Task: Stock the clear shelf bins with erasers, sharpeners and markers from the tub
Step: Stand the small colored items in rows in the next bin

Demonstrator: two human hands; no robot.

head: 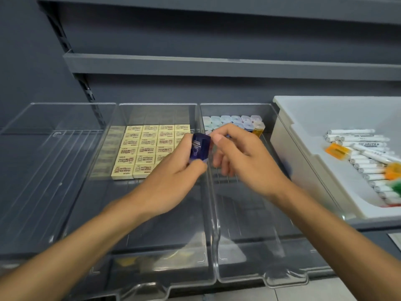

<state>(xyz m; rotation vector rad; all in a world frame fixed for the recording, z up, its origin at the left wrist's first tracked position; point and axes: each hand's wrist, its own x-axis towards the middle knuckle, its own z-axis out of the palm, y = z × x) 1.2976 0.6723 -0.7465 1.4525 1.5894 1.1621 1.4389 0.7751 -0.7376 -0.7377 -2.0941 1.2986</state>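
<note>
The left hand (173,177) pinches a dark blue translucent sharpener (200,148) over the wall between the eraser bin (121,213) and the sharpener bin (249,213). The right hand (243,157) curls beside it; I cannot tell whether it grips anything. Grey shelving (217,66) stands behind, with a white tub (303,118) at the right.

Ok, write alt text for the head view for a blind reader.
A person's left hand grips a dark blue sharpener above clear shelf bins, the right hand close beside it. The middle bin holds rows of cream erasers, the right bin pastel sharpeners at its back; a white tub of markers stands to the right.
</note>
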